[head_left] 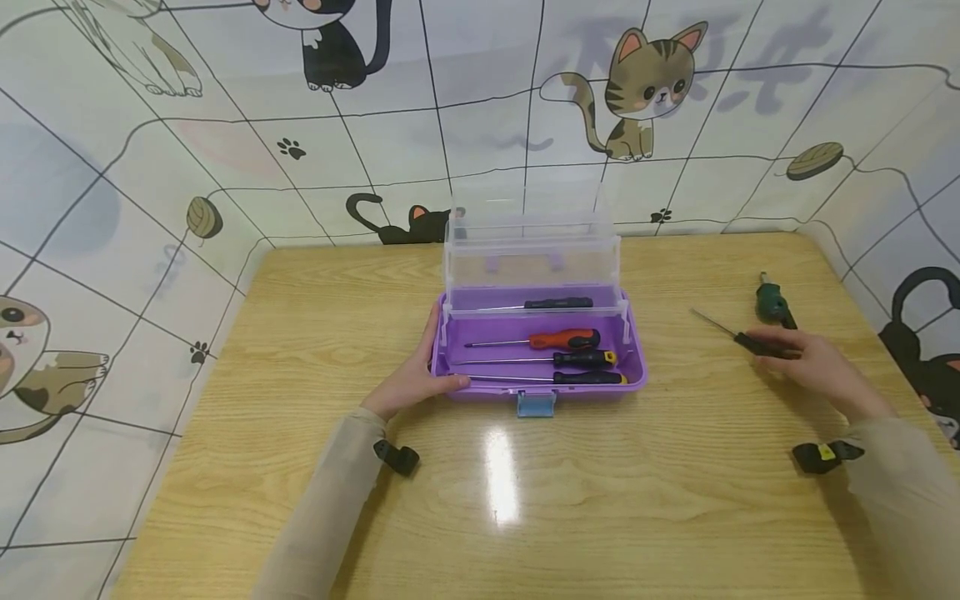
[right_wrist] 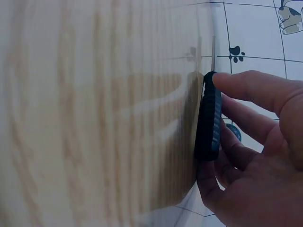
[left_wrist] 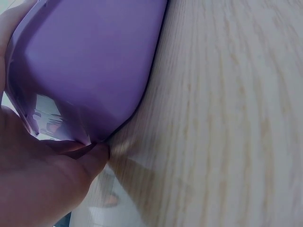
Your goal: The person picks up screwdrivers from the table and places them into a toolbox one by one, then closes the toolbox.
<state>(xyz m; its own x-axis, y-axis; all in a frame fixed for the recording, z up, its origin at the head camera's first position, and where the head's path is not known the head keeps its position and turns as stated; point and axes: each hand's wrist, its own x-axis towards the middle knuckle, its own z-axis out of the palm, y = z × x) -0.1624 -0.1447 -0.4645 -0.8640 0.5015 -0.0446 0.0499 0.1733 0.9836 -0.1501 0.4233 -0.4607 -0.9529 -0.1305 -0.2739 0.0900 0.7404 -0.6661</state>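
Observation:
A purple toolbox [head_left: 636,367] stands on the table with its clear lid [head_left: 532,225] raised. My left hand [head_left: 414,382] grips the box's left end, thumb over the front rim; in the left wrist view the purple wall [left_wrist: 90,61] fills the upper left. Inside lie a red-and-black screwdriver [head_left: 562,339], two black ones with yellow ends and another black one [head_left: 558,303] at the back. Over at the right, my right hand [head_left: 821,371] holds a black-handled screwdriver [right_wrist: 208,120] between thumb and fingers, close to the tabletop, its shaft pointing away to the left.
Just behind the right hand lies a green tool [head_left: 770,302] with a short metal tip and a black part. A blue latch [head_left: 536,405] hangs at the box's front. Walls with cat drawings border the wooden table [head_left: 600,517] at the back and sides.

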